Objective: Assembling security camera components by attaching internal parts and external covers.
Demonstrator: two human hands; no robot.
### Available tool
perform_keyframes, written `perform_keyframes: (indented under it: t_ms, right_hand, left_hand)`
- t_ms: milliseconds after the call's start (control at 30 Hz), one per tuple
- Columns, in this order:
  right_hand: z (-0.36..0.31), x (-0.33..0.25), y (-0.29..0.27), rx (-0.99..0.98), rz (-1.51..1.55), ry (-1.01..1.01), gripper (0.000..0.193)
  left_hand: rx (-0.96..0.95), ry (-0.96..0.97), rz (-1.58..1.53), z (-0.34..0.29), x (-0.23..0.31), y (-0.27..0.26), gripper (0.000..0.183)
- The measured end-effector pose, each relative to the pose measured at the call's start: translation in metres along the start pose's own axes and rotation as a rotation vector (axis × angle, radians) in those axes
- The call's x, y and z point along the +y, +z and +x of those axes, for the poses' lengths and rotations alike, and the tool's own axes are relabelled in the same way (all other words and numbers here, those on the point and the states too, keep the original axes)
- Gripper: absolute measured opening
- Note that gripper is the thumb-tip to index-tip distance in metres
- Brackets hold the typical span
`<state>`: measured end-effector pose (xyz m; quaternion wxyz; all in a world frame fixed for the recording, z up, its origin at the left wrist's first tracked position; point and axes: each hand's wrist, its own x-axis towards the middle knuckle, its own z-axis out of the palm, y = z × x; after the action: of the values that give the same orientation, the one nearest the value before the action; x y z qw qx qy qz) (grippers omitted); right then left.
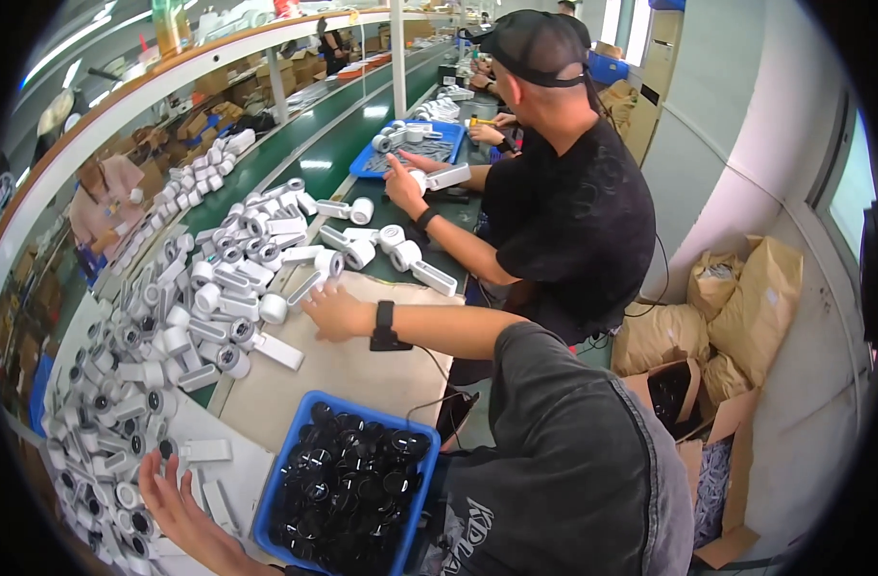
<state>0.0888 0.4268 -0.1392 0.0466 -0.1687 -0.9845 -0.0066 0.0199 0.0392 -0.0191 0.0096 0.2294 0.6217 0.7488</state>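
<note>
My left hand [181, 514] is at the lower left with its fingers apart, by a white handled part [208, 450] whose round head shows a black face. No object shows in its grasp. My right hand [337, 314] reaches over the beige board [309, 370], fingers spread, its fingertips beside the handle of another white part [307, 287]. Whether they touch it, I cannot tell. Between my arms stands a blue bin [266, 514] full of shiny black round caps [348, 480]. White parts [223, 278] with round heads and flat handles lie heaped along the left.
A co-worker in black [583, 192] sits ahead on the right, holding a white part [448, 177] over a blue tray [441, 130]. A green conveyor [314, 158] runs beyond the heap. Brown sacks [756, 288] and an open carton [736, 422] stand at right.
</note>
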Motion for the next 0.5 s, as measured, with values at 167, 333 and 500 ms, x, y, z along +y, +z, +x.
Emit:
perform_keyframes:
  t_ms: [167, 333, 500]
  right_hand:
    - [-0.031, 0.012, 0.057, -0.053, 0.207, -0.068, 0.073]
    - [0.015, 0.002, 0.034, 0.204, 0.439, -0.116, 0.074]
    - [0.06, 0.001, 0.042, 0.479, 0.274, -0.021, 0.081]
  left_hand:
    - [-0.018, 0.021, 0.052, -0.013, 0.024, 0.034, 0.043]
    - [-0.056, 0.014, 0.048, -0.015, 0.02, 0.025, 0.04]
    - [-0.095, 0.016, 0.059, -0.012, 0.008, 0.032, 0.042]
